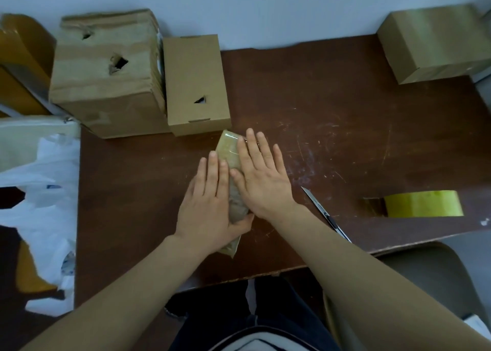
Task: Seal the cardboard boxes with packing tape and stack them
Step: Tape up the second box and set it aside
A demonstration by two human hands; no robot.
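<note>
Head view: small taped box point(228, 148) lies mid-tabletop point(332, 127), long axis running away from me, both hands on it.
Left hand point(210, 199): fingers straight and together, flat on the box's left side; thumb lies across the near end.
Right hand point(261, 175): fingers straight, slightly spread, palm down on the right side.
Step (my read): rubbing tape down onto the box.
Doing it well: press from the middle out to the edges, chase out bubbles, wrap the ends round the corners, keep the box from skating.
Tape roll point(422, 204): on the tabletop to my right, well apart from the box.
Knife point(326, 213): just beside my right wrist, blade looks extended. Mind it.
Containers: battered box point(106, 79) and plain box point(195, 84) side by side far left; glossy box point(435, 42) far right.
Contents: all three shut. Holes in the two left boxes show only dark, so I can't tell.
Stacking: not yet done.
</note>
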